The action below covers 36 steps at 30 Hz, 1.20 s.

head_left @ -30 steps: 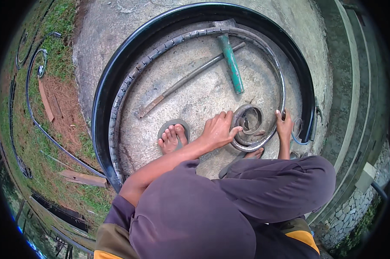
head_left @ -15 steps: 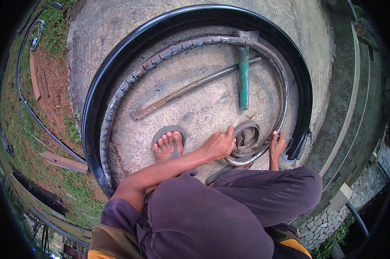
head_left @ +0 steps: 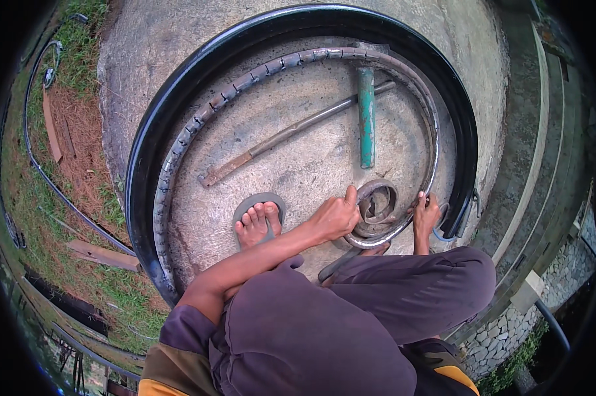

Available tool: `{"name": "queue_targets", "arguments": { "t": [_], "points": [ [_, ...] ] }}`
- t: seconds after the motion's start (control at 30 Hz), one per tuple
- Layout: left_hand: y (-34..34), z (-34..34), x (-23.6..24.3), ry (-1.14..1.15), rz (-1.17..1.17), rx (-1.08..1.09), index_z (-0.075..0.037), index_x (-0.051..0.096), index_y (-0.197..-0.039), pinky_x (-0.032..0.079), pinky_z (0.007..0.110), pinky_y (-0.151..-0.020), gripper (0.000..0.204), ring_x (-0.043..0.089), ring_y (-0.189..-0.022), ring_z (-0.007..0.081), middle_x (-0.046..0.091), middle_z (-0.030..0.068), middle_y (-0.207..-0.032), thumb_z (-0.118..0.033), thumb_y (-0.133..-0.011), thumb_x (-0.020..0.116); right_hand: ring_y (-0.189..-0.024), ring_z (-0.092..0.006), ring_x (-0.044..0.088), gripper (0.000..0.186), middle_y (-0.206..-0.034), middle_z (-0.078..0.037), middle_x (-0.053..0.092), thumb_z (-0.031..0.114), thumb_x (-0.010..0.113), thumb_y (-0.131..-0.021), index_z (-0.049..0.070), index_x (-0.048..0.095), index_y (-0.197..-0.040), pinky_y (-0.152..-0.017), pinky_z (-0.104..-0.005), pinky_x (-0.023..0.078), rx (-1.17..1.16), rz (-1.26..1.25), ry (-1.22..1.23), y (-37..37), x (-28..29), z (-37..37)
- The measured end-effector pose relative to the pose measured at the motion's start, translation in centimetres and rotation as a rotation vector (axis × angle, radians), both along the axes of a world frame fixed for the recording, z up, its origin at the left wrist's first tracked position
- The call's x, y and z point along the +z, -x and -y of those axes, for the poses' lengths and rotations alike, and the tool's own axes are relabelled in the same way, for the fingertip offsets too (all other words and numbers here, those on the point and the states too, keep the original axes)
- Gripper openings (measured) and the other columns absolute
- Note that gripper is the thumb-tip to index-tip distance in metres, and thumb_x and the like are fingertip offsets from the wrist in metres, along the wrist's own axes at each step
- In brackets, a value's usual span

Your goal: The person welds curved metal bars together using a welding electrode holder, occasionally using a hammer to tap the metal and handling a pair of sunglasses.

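Observation:
My left hand (head_left: 334,216) is closed on the left rim of a small spiral coil (head_left: 390,198) at the inner end of a long, curved, notched metal strip (head_left: 251,78). My right hand (head_left: 424,212) grips the same strip at the coil's right side, fingers curled round it. The strip sweeps round inside a large, glossy black curved band (head_left: 145,178). Within the curve lie a rusty-ended metal bar (head_left: 284,134) and, across it, a green tube-handled tool (head_left: 367,125) with a flat metal head under the strip. The underside of the coil at my hands is partly hidden.
My bare left foot (head_left: 257,224) in a grey sandal stands on the concrete slab (head_left: 146,59), beside my bent legs (head_left: 390,290). Grass with loose hoses (head_left: 60,191) and wooden planks (head_left: 103,255) borders the left. Concrete ledges (head_left: 522,171) and a stone wall (head_left: 492,343) are at right.
My left hand has gone from spread fingers on the coil's edge to a closed grip. Both hands and the coil appear lower in the picture, as the view has shifted.

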<state>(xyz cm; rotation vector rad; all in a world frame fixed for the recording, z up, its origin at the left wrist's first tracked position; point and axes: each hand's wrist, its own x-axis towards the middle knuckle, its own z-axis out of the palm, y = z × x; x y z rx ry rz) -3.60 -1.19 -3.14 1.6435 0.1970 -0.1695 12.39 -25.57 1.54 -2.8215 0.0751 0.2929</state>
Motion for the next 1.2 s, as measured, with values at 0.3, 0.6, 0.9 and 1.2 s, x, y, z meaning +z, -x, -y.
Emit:
{"name": "queue_targets", "arguments": {
  "t": [0.3, 0.6, 0.9, 1.2],
  "points": [
    [0.9, -0.2, -0.3, 0.041, -0.021, 0.035, 0.006, 0.034, -0.106, 0.046, 0.058, -0.052, 0.033, 0.059, -0.056, 0.0516, 0.053, 0.0307, -0.055, -0.013, -0.091, 0.056, -0.051, -0.0207, 0.066, 0.028, -0.061, -0.012, 0.062, 0.023, 0.058, -0.1, -0.003, 0.057, -0.09, -0.045, -0.0337, 0.049, 0.026, 0.007, -0.026, 1.1, -1.0, 0.3],
    [0.9, 0.1, -0.4, 0.039, -0.025, 0.043, 0.003, 0.035, -0.105, 0.045, 0.057, -0.054, 0.033, 0.058, -0.057, 0.0508, 0.053, 0.029, -0.055, -0.016, -0.091, 0.057, -0.058, -0.0222, 0.058, 0.04, -0.065, -0.016, 0.061, 0.037, 0.062, -0.097, -0.002, 0.062, -0.094, -0.058, -0.0388, 0.043, 0.186, -0.016, 0.085, -0.8, -0.3, 3.0],
    [0.1, 0.3, -0.2, -0.145, -0.022, 0.032, 0.003, 0.043, -0.113, 0.046, 0.055, -0.06, 0.042, 0.062, -0.064, 0.0482, 0.058, 0.0287, -0.063, -0.029, -0.092, 0.061, -0.061, -0.0235, 0.057, 0.042, -0.066, -0.015, 0.06, 0.04, 0.061, -0.097, -0.002, 0.066, -0.102, -0.059, -0.0381, 0.044, 0.319, -0.072, 0.014, -3.0, 0.6, 4.0],
    [3.7, -4.6, 8.1, -0.493, -0.08, 0.15, -0.005, 0.059, -0.108, 0.052, 0.047, -0.07, 0.038, 0.07, -0.078, 0.0379, 0.071, 0.0194, -0.081, -0.039, -0.093, 0.065, -0.065, -0.0235, 0.063, 0.037, -0.07, -0.016, 0.065, 0.029, 0.065, -0.096, -0.004, 0.062, -0.111, -0.063, -0.0395, 0.048, 0.395, 0.018, -0.247, -3.5, -2.2, 5.0]
  ]
}}
